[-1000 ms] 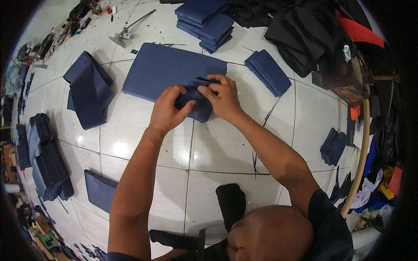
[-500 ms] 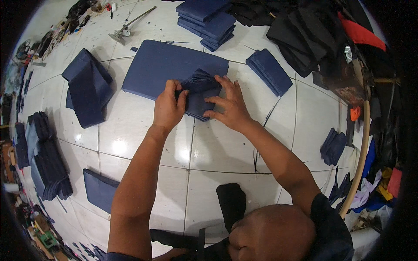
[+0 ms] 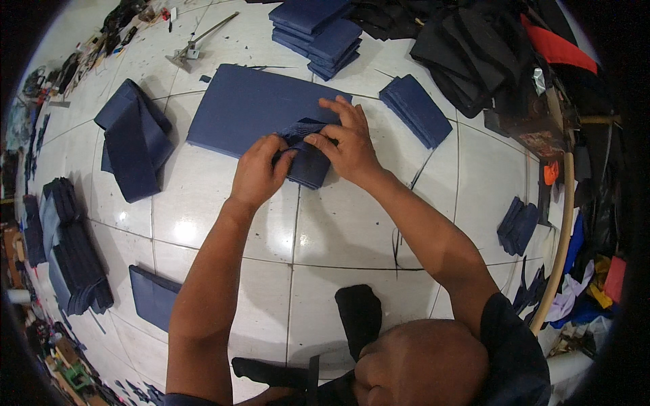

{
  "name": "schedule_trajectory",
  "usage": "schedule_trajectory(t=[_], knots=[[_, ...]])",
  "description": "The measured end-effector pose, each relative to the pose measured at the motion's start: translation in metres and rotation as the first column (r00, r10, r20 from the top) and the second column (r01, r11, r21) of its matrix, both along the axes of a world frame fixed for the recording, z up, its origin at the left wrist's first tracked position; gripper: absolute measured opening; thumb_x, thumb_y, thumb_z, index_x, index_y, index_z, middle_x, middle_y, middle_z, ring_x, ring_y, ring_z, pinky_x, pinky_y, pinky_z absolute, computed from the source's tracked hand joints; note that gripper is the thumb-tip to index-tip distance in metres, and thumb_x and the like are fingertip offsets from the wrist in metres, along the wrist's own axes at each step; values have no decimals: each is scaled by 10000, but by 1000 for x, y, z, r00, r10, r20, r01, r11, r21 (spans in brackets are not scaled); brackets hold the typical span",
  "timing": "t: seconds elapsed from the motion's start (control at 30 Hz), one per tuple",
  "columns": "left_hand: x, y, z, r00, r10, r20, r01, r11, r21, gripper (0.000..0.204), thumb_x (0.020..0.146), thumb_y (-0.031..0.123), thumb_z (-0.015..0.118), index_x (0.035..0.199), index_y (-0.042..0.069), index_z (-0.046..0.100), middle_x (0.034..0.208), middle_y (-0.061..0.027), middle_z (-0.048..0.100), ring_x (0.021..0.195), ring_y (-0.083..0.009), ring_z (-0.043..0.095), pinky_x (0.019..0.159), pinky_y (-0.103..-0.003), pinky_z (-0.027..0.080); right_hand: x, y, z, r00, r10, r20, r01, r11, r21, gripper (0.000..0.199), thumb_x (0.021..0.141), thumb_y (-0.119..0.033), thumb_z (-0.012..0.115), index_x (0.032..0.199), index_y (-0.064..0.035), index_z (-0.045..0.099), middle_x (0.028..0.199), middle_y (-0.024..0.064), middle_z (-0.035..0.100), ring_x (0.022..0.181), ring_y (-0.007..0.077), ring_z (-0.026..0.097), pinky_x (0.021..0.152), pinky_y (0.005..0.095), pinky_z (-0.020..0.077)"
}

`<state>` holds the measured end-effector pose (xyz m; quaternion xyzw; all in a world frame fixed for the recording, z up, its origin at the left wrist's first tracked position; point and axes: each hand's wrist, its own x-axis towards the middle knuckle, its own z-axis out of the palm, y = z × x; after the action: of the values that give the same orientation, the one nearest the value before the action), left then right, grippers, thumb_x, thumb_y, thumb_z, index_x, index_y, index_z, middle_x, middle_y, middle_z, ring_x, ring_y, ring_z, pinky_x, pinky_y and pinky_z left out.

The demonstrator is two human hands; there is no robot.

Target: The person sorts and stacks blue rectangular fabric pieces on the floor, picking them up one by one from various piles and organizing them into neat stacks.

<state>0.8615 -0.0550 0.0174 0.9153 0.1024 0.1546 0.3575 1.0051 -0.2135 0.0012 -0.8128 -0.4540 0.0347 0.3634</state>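
Observation:
In front of me both hands hold a small stack of navy fabric pieces, its upper layers bunched and fanned at the far end. My left hand pinches the stack's left edge between thumb and curled fingers. From the right, my right hand grips the fanned layers with its thumb and a bent index finger, the other fingers stretched away. The stack partly covers the near right corner of a large flat pile of navy fabric lying on the tiles.
Folded navy stacks lie at the far side, and a smaller stack lies to the right. Loose navy strips and dark bundles are on the left. Black cloth is heaped far right beside a curved wooden rail.
My right hand has moved left and closed its thumb onto the fanned layers, where its fingers were spread along the right edge. The layers are pressed lower. My left hand keeps its pinch.

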Motion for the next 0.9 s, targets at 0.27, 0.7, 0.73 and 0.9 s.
schedule_trajectory(t=[0.27, 0.7, 0.73, 0.9], knots=[[9, -11, -1, 974, 222, -53, -223, 975, -17, 150, 963, 89, 580, 1029, 34, 458, 844, -217, 633, 773, -419, 654, 654, -461, 505, -16, -34, -15, 985, 120, 123, -110, 990, -87, 285, 799, -421, 783, 914, -163, 742, 1509, 131, 376, 1457, 366, 236, 1187, 587, 156], [-3, 6, -3, 999, -6, -54, 6, 1000, -11, 70, 843, 32, 624, 897, -11, 626, 1025, -226, 625, 891, -411, 643, 787, -446, 515, -10, -6, -26, 996, 13, 91, -11, 1000, -14, 367, 906, -400, 667, 817, -52, 737, 1444, 136, 445, 1417, 410, 288, 1152, 643, 148], [-3, 5, -1, 999, -16, -39, 15, 1000, -22, 87, 840, 55, 647, 893, -11, 629, 1029, -225, 627, 882, -408, 647, 779, -443, 517, -9, -2, -24, 997, -2, 82, 3, 1000, -9, 387, 916, -408, 653, 812, -43, 731, 1427, 138, 463, 1411, 409, 298, 1150, 639, 155], [0, 5, -9, 999, 19, -27, -17, 998, 68, 158, 869, 132, 685, 892, -13, 628, 1006, -229, 639, 850, -409, 652, 732, -439, 516, -3, 11, -23, 997, -11, 79, 7, 999, 51, 420, 940, -409, 620, 785, -26, 697, 1347, 141, 527, 1370, 391, 353, 1146, 615, 183]])
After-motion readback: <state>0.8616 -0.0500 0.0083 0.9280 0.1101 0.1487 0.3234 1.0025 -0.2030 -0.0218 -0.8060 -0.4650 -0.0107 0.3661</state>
